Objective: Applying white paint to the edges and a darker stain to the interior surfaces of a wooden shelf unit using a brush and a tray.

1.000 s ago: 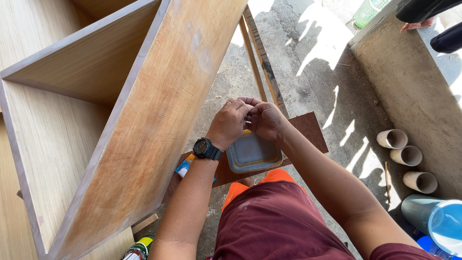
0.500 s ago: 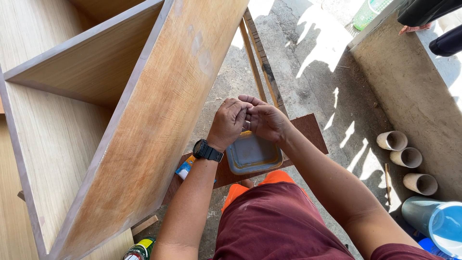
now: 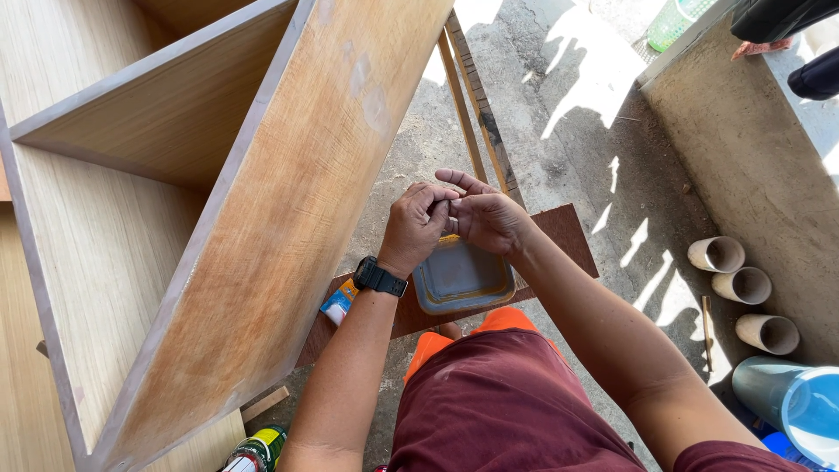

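Two hands meet fingertip to fingertip above a shallow rectangular grey tray with an orange rim (image 3: pixel 461 278). The left hand (image 3: pixel 418 225) is curled, its fingers (image 3: pixel 440 199) bent in toward the right hand (image 3: pixel 488 218), whose fingers (image 3: pixel 461 182) lie partly extended across them — whether anything small is pinched between them cannot be told. A black wristwatch (image 3: pixel 379 277) sits on the left wrist.

Compared with a second ago the hands are in nearly the same place over the tray, though the right hand's fingers now stretch out flatter over the left knuckles rather than being bunched. The tray has not shifted.

The tray rests on a dark brown wooden board (image 3: pixel 559 234) just beyond the person's maroon shorts (image 3: pixel 498 411), with an orange piece of footwear (image 3: pixel 498 322) at its near edge. Its inside looks grey and bare, as far as can be seen. A small blue-and-white packet (image 3: pixel 337 303) lies at the board's left end.

Left of the hands stands a large plywood cabinet carcass with an inner shelf (image 3: pixel 218 218), tilted on the concrete floor (image 3: pixel 594 114). Thin wooden strips (image 3: pixel 476 105) run away from the board, far side. At right, three cardboard tubes (image 3: pixel 741 285) lie open-ended beside a concrete ledge (image 3: pixel 752 157); nearer, a light blue plastic bucket (image 3: pixel 791 398) — its contents cannot be made out. A green-capped can (image 3: pixel 258 450) stands at the near edge.
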